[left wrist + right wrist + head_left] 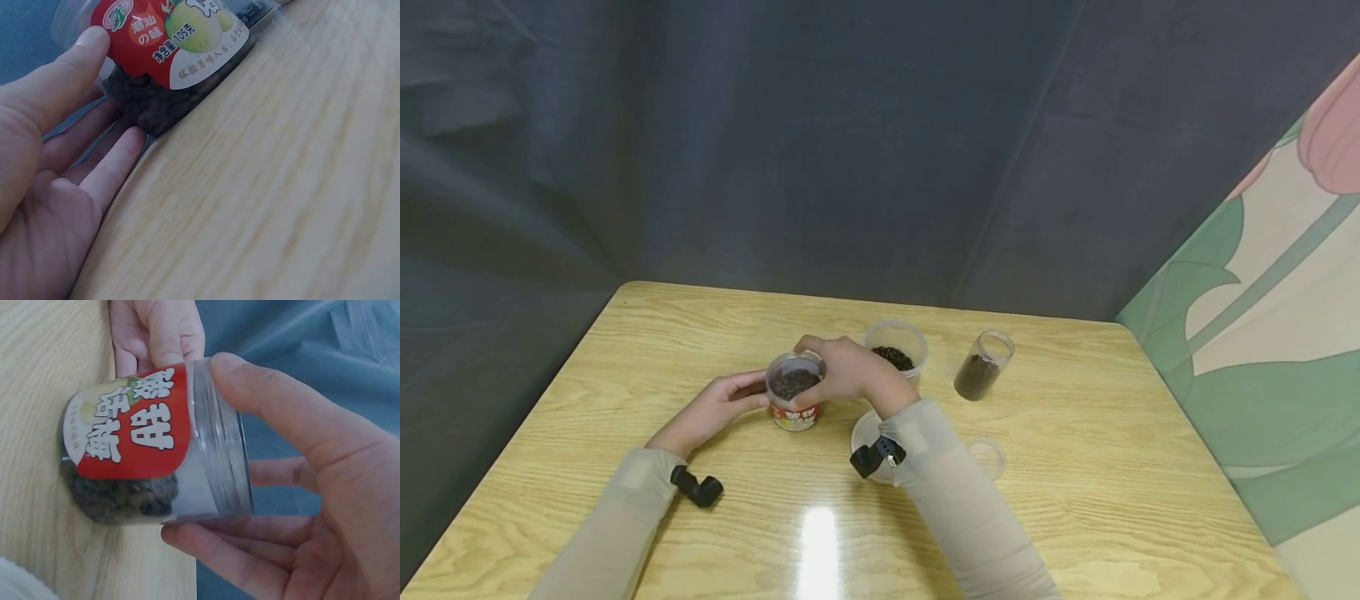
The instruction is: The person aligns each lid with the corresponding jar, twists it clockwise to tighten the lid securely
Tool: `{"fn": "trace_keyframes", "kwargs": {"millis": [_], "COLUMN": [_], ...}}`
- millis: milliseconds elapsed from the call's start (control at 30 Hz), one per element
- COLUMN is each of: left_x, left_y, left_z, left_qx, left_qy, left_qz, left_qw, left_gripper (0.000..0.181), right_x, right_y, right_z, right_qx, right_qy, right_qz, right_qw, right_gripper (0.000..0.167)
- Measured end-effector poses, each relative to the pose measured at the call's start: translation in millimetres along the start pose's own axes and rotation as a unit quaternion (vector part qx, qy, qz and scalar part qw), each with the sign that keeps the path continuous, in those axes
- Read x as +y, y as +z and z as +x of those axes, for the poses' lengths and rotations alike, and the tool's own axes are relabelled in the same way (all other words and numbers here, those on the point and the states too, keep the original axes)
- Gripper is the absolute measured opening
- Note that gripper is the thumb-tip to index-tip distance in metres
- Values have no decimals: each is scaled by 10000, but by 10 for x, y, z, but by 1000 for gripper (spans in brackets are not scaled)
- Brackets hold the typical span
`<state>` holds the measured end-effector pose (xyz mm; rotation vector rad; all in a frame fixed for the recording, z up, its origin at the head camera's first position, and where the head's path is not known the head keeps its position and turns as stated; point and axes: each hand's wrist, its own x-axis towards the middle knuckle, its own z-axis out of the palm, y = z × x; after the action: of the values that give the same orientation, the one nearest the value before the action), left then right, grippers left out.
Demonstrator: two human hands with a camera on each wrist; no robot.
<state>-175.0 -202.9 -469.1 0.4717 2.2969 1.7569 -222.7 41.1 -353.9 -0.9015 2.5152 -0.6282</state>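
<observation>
A clear plastic jar (795,393) with a red label and dark small pieces inside stands on the wooden table. My right hand (847,371) grips it around the upper part, thumb on one side and fingers on the other, as the right wrist view shows near the rim (225,444). From the left, my left hand (718,408) touches the jar's side with its fingertips. In the left wrist view its thumb (94,47) rests at the label's edge, and the fairly straight fingers (115,165) reach the lower wall. That palm stays apart from the jar.
Behind my right hand stands a clear tub (898,340) of dark beans. A glass jar (981,371) with dark contents is farther right. A whitish round lid (865,433) lies partly under my right wrist, and a clear disc (988,458) lies beside my right sleeve.
</observation>
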Motion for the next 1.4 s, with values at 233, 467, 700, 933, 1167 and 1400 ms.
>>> {"fn": "trace_keyframes", "kwargs": {"millis": [233,467,700,933,1167,1400], "left_x": [-11,4,-7,3,55,60], "left_y": [-6,-30,-23,9,60,92], "left_z": [-18,-18,-40,-52,-20,48], "left_qx": [24,212,369,656,1001,1390], "left_qy": [-47,21,114,227,234,203], "left_qz": [0,139,188,306,390,672], "left_qw": [10000,9997,9991,9971,9939,9878], "left_gripper": [55,53,52,51,51,51], "right_x": [-11,-9,-17,11,3,-3], "right_y": [39,72,113,199,270,299], "right_z": [-2,8,29,51,105,181], "right_qx": [99,202,260,620,826,1103], "right_qy": [-67,-13,179,399,484,567], "right_qz": [-128,-52,145,699,1254,1833], "right_qw": [9998,9998,9994,9948,9875,9752], "right_gripper": [79,84,88,88,84,83]}}
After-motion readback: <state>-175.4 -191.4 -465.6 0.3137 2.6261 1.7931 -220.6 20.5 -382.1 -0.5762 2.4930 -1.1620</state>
